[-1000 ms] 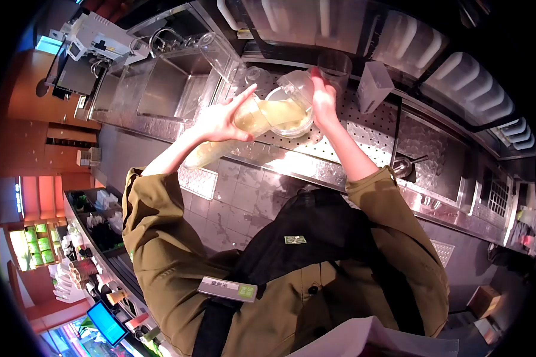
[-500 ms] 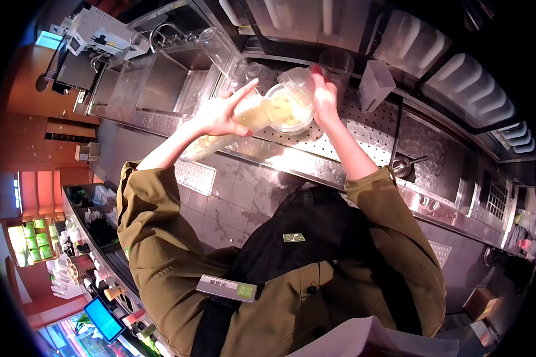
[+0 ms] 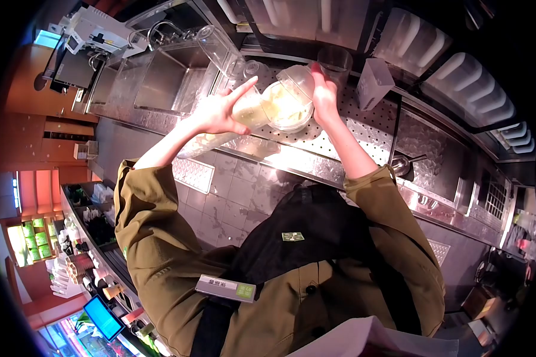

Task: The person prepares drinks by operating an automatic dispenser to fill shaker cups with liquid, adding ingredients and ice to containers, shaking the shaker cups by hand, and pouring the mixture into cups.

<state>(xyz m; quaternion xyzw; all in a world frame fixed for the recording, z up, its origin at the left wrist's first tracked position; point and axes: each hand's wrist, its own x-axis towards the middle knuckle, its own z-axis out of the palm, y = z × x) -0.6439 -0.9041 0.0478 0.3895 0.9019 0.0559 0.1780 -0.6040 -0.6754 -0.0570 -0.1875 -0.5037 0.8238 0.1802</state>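
My left hand (image 3: 221,113) is wrapped round a long clear container (image 3: 250,111), which lies tilted with its mouth toward a round clear tub (image 3: 290,122). Pale yellow pieces (image 3: 284,107) lie in the tub. My right hand (image 3: 324,96) grips the far right side of the tub, by a raised clear flap or lid (image 3: 298,82). Under the tub is a perforated metal counter (image 3: 357,128). Part of the long container shows below my left wrist.
A clear pitcher (image 3: 220,50) lies behind my left hand, near a sink (image 3: 170,80). At the back right stand a clear cup (image 3: 335,62) and a white angular container (image 3: 375,84). A metal scoop (image 3: 402,165) rests farther right.
The yellow stream between the long container and the tub no longer shows. More pale pieces are visible in the tub. Both hands have hardly moved.
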